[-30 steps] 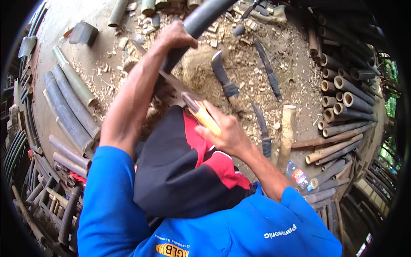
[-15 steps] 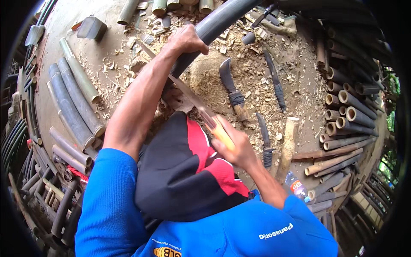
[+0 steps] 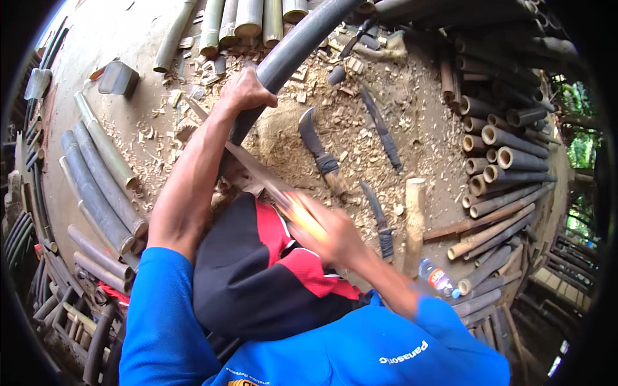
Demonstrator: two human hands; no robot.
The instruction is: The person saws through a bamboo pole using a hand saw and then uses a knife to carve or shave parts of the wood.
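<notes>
My left hand (image 3: pixel 248 92) grips a long dark grey bamboo pole (image 3: pixel 291 53) that runs from the top of the view down toward my lap. My right hand (image 3: pixel 328 230) is blurred and closed around the yellowish handle of a handsaw (image 3: pixel 248 168). The saw's thin blade lies across the pole just below my left hand. A black and red cloth (image 3: pixel 261 276) covers my lap under the pole's near end. Sawdust and chips lie on the ground beneath the cut.
Two curved knives (image 3: pixel 317 149) (image 3: pixel 382 130) and a short blade (image 3: pixel 381 228) lie on the sawdust beside a wooden mallet (image 3: pixel 414 222). Cut bamboo tubes are stacked at right (image 3: pixel 499 161), left (image 3: pixel 96 186) and top (image 3: pixel 248 18). A plastic bottle (image 3: pixel 438 278) lies at lower right.
My right hand has moved the saw along the cut, and the handle has shifted slightly down and right. The left hand keeps its grip on the pole.
</notes>
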